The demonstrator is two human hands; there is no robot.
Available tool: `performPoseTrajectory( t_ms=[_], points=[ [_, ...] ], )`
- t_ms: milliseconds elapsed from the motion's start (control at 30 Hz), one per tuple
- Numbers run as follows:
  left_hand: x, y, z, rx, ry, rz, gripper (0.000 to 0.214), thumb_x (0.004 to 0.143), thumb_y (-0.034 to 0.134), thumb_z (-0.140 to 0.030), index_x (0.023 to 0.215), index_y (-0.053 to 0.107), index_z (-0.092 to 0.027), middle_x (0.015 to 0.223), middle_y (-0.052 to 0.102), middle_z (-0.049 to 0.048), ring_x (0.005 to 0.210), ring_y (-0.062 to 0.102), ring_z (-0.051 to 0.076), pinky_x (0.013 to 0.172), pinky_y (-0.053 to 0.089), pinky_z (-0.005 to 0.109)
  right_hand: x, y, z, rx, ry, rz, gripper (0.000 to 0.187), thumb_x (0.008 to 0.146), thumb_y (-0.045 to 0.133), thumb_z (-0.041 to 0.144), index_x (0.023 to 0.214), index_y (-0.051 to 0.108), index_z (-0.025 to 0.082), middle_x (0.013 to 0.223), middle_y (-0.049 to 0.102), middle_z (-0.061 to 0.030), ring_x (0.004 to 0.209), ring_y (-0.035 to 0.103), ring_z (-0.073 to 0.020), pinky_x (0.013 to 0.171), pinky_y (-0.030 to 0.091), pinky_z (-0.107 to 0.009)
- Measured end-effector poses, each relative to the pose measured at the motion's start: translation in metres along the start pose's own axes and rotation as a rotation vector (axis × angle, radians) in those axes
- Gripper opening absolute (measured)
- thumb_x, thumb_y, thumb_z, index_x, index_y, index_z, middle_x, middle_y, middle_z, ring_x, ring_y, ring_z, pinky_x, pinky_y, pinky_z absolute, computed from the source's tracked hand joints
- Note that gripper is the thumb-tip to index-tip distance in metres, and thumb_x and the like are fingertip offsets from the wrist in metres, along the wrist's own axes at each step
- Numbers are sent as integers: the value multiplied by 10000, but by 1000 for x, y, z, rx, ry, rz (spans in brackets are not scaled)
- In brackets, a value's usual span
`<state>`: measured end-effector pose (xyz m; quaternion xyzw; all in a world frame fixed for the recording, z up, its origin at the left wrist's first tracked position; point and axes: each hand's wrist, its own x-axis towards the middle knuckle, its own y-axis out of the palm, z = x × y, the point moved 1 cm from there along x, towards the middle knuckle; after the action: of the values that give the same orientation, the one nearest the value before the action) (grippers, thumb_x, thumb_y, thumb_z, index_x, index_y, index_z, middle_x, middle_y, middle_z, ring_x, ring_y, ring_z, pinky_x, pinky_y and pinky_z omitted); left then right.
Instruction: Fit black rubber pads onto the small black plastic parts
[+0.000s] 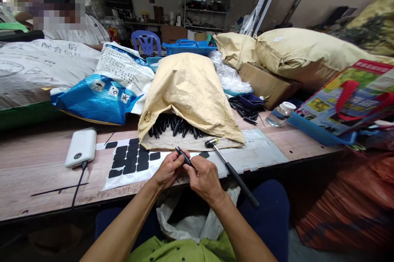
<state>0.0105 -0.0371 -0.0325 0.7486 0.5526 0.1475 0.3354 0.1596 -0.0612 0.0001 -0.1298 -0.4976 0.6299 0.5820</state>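
Between my two hands, at the table's front edge, is a slim black pen-shaped piece. My left hand pinches its upper end. My right hand has its fingers closed around the lower end, which is partly hidden. Just beyond them lies the open mouth of a tan woven sack, with several similar black pieces showing inside. A small hammer with a black grip rests to the right of my right hand, its handle sticking out over the edge. Left of my hands lies a sheet of black rounded squares.
On the left are a white power bank with a cable and a blue-and-white bag. To the right stand a clear jar, a colourful box and more black pieces. A white sack hangs open at my lap. Another person sits back left.
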Motion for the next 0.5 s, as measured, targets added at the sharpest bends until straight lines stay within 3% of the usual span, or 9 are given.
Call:
performPoseTrajectory(
  t_ms=[300,500],
  points=[
    [-2,3,-10,-96,-10,-36,445,763,847,-241,1169,703,-132,885,688,42,755,643,109,738,510,216,4,-11,1,-50,33,29,181,952,619,320,813,574,213,813,658,-25,724,573,-165,661,342,-283],
    [1,-1,-6,-84,8,-102,343,731,886,-334,933,716,-115,825,699,45,754,679,135,704,524,220,1,-12,2,75,111,6,159,919,646,313,810,588,214,737,608,3,657,528,-143,640,355,-262]
  ],
)
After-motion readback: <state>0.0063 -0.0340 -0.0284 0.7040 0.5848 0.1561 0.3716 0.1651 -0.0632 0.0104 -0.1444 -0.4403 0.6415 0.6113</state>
